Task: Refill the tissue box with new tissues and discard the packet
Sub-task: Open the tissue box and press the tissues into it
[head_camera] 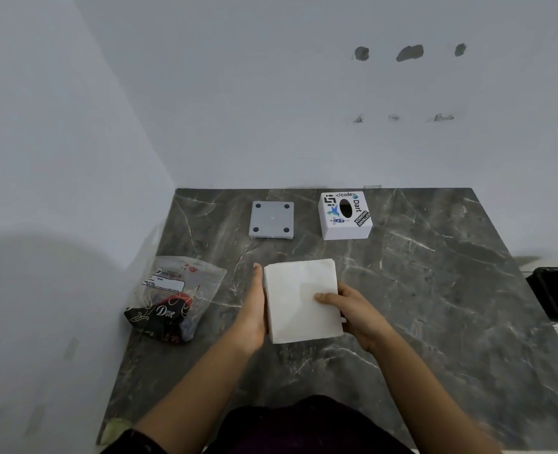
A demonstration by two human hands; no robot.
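Observation:
A square stack of white tissues [299, 290] lies on the dark marble table [435, 306] in front of me. My left hand [253, 309] presses flat against the stack's left side. My right hand [353, 311] grips its right side, thumb on top. The white tissue box [344, 215], covered in stickers and with an oval hole on top, stands at the back of the table. Its grey base plate [272, 219] with round feet lies upside down to the left of it. The clear plastic packet [173, 296] lies crumpled at the table's left edge.
A black bin [557, 293] stands off the table's right edge. White walls close in the table at the back and on the left.

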